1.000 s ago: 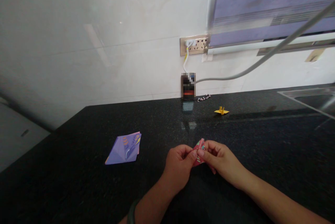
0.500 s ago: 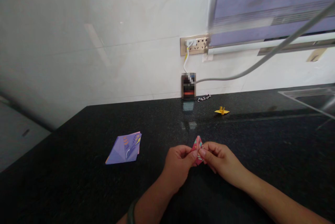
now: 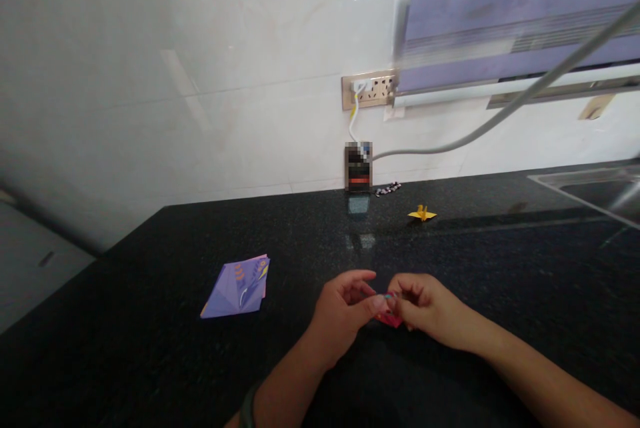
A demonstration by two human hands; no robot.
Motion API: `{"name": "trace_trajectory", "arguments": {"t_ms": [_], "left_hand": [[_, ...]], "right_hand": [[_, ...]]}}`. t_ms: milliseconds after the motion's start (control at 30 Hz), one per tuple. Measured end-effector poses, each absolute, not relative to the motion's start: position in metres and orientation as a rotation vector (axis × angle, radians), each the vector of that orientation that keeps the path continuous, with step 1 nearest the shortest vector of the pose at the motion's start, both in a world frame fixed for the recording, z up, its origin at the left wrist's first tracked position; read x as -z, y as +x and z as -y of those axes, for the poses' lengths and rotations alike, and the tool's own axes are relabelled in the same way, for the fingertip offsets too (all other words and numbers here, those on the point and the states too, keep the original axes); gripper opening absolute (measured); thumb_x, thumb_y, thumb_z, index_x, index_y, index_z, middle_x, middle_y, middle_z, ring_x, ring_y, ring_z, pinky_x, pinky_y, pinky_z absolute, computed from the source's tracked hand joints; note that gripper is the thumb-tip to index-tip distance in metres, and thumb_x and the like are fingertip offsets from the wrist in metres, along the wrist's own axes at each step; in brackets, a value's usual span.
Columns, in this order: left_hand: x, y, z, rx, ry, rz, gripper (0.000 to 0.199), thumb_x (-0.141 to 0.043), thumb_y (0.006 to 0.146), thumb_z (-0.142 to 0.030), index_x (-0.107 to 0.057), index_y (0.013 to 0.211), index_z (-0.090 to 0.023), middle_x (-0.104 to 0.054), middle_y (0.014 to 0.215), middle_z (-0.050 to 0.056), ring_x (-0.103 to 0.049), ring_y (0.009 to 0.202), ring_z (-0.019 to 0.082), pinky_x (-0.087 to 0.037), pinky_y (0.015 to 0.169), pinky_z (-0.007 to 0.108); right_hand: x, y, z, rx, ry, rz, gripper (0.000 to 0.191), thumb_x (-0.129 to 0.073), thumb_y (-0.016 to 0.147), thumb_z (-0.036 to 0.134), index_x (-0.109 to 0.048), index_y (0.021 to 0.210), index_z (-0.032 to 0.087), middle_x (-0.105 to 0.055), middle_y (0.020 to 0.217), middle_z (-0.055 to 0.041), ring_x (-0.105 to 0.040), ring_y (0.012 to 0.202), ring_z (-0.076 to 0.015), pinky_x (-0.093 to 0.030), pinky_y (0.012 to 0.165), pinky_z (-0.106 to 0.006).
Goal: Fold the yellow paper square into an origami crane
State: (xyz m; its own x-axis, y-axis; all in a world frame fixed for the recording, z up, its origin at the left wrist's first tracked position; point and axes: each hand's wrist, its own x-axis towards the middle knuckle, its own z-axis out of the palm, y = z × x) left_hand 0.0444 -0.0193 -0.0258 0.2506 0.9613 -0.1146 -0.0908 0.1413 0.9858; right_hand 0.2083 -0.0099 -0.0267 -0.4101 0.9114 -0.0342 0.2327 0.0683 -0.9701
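Observation:
Low over the black countertop [image 3: 300, 228], both hands meet at a small folded piece of red patterned origami paper [image 3: 391, 319]. My right hand [image 3: 427, 308] pinches it between thumb and curled fingers, which hide much of it. My left hand [image 3: 340, 311] presses its thumb tip against the paper's left side; its index finger is lifted clear and the fingers behind are partly hidden. To the left lies a stack of purple origami sheets [image 3: 237, 288] with a pink edge showing. A yellow paper crane [image 3: 423, 214] stands beyond my right hand.
Against the white tiled wall [image 3: 250, 135] stands a small dark pixelated box [image 3: 359, 168], with a beaded strand [image 3: 389, 189] beside it. A white cable runs up to the socket panel [image 3: 369, 89]. A grey hose [image 3: 480, 135] crosses on the right, above a sink edge [image 3: 575, 201].
The red paper has turned from pointing upright to tilted and lower, more covered by my fingers. My left index finger has lifted off it. The view has shifted slightly.

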Motion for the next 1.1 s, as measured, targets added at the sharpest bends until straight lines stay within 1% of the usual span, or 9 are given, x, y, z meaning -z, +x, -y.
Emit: {"name": "trace_trajectory", "arguments": {"t_ms": [67, 167, 333, 433, 533, 633, 800, 1000, 1100], "left_hand": [[0.026, 0.043, 0.019, -0.91, 1.227, -1.024, 0.023, -0.066, 0.063, -0.029, -0.064, 0.079, -0.012, -0.062, 0.066, 0.004, -0.053, 0.056, 0.011, -0.037, 0.049, 0.02], [0.026, 0.045, 0.021, -0.877, 1.184, -1.008, 0.019, -0.067, 0.062, -0.028, -0.061, 0.069, -0.012, -0.059, 0.058, 0.001, -0.049, 0.05, 0.009, -0.037, 0.049, 0.02], [0.025, 0.05, 0.023, -0.943, 0.966, -0.987, 0.023, -0.066, 0.064, -0.028, -0.056, 0.076, -0.013, -0.064, 0.069, 0.004, -0.058, 0.058, 0.011, -0.041, 0.056, 0.023], [0.023, 0.051, 0.023, -0.963, 0.989, -0.957, 0.02, -0.065, 0.065, -0.028, -0.056, 0.075, -0.013, -0.063, 0.068, 0.003, -0.058, 0.06, 0.011, -0.041, 0.058, 0.023], [0.021, 0.05, 0.022, -1.048, 1.046, -0.942, 0.015, -0.064, 0.067, -0.026, -0.058, 0.071, -0.013, -0.062, 0.063, 0.001, -0.056, 0.058, 0.01, -0.042, 0.057, 0.023], [0.02, 0.049, 0.021, -1.105, 1.035, -0.961, 0.012, -0.063, 0.067, -0.024, -0.06, 0.072, -0.014, -0.063, 0.063, 0.001, -0.056, 0.057, 0.011, -0.044, 0.058, 0.024], [0.02, 0.05, 0.021, -1.095, 1.005, -0.954, 0.012, -0.064, 0.065, -0.02, -0.058, 0.073, -0.013, -0.063, 0.062, 0.001, -0.056, 0.056, 0.011, -0.044, 0.057, 0.023], [0.016, 0.051, 0.023, -1.131, 0.957, -0.924, 0.012, -0.064, 0.064, -0.015, -0.054, 0.069, -0.014, -0.06, 0.058, -0.002, -0.053, 0.051, 0.008, -0.042, 0.052, 0.021], [0.015, 0.051, 0.024, -1.132, 0.954, -0.915, 0.01, -0.063, 0.064, -0.012, -0.054, 0.067, -0.014, -0.059, 0.055, -0.003, -0.052, 0.049, 0.008, -0.041, 0.051, 0.02]], "right_hand": [[0.024, 0.209, 0.01, -1.343, -1.158, 1.688, 0.023, -0.056, 0.075, 0.035, -0.054, 0.064, 0.015, -0.055, 0.054, 0.0017, -0.045, 0.044, -0.007, -0.034, 0.04, -0.018], [0.022, 0.207, 0.01, -1.337, -1.136, 1.539, 0.024, -0.056, 0.075, 0.038, -0.054, 0.068, 0.015, -0.058, 0.058, 0.0007, -0.046, 0.044, -0.007, -0.036, 0.041, -0.018], [0.024, 0.203, 0.011, -1.456, -1.028, 1.444, 0.025, -0.061, 0.072, 0.037, -0.055, 0.083, 0.016, -0.058, 0.062, 0.0008, -0.05, 0.048, -0.0081, -0.04, 0.043, -0.019], [0.023, 0.202, 0.011, -1.454, -1.035, 1.424, 0.024, -0.06, 0.072, 0.038, -0.056, 0.076, 0.015, -0.059, 0.061, 0.0001, -0.049, 0.046, -0.0074, -0.038, 0.042, -0.019], [0.022, 0.202, 0.011, -1.43, -1.059, 1.44, 0.023, -0.06, 0.071, 0.037, -0.056, 0.069, 0.014, -0.061, 0.06, -0.0005, -0.045, 0.041, -0.0057, -0.035, 0.039, -0.019], [0.021, 0.202, 0.012, -1.438, -1.06, 1.471, 0.022, -0.059, 0.072, 0.036, -0.056, 0.067, 0.015, -0.062, 0.058, -0.001, -0.048, 0.043, -0.0072, -0.035, 0.039, -0.018], [0.023, 0.2, 0.013, -1.453, -0.996, 1.433, 0.018, -0.059, 0.074, 0.033, -0.056, 0.076, 0.016, -0.063, 0.057, -0.0001, -0.054, 0.045, -0.0095, -0.035, 0.038, -0.018], [0.024, 0.197, 0.015, -1.435, -0.983, 1.384, 0.014, -0.061, 0.072, 0.029, -0.057, 0.075, 0.016, -0.064, 0.055, 0.0002, -0.056, 0.044, -0.0098, -0.035, 0.038, -0.018], [0.026, 0.197, 0.016, -1.435, -0.985, 1.346, 0.011, -0.062, 0.071, 0.025, -0.061, 0.075, 0.016, -0.064, 0.056, 0.0003, -0.053, 0.043, -0.0082, -0.035, 0.037, -0.017]]}}
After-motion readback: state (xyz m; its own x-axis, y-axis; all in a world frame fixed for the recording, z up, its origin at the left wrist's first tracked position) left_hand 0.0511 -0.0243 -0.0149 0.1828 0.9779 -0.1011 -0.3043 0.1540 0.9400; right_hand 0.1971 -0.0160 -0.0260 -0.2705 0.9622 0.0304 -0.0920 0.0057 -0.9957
